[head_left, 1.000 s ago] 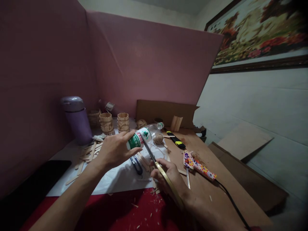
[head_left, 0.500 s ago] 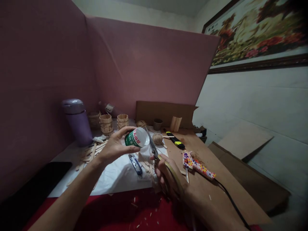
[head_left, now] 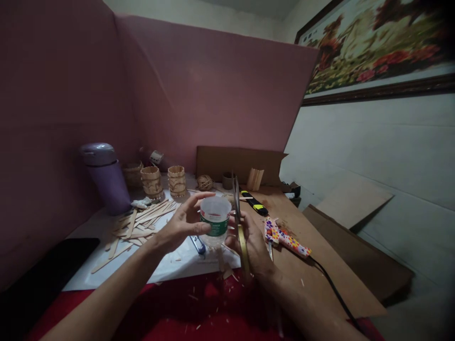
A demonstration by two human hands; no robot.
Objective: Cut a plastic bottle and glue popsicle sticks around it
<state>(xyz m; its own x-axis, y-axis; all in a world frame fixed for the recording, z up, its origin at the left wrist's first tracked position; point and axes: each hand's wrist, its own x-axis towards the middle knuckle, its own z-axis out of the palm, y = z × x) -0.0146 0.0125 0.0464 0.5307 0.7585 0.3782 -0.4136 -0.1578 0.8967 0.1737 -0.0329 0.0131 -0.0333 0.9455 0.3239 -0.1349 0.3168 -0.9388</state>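
Note:
My left hand (head_left: pixel 188 220) grips a cut plastic bottle bottom (head_left: pixel 215 220) with a green label, its round mouth facing up and toward me. In my right hand (head_left: pixel 250 241) is a pair of scissors (head_left: pixel 237 199) with gold handles, blades pointing up beside the cup's right edge. Some right fingertips come close to the cup's right side; whether they touch it I cannot tell. Under the cup lies a blue utility knife (head_left: pixel 197 245), partly hidden by it. Wooden craft sticks (head_left: pixel 138 220) lie heaped left of my left hand.
Two stick-covered cups (head_left: pixel 177 181) and a purple bottle (head_left: pixel 106 177) stand at the back left. A twine ball (head_left: pixel 204 183) sits behind the hands. To the right lie a yellow-black cutter (head_left: pixel 254 202) and a flowered glue gun (head_left: pixel 286 240) with its cord. A phone-like black slab (head_left: pixel 71 260) lies left.
The cup has turned from tilted sideways to nearly upright and moved slightly right. The scissors have swung more upright, and my right hand has come closer to the cup.

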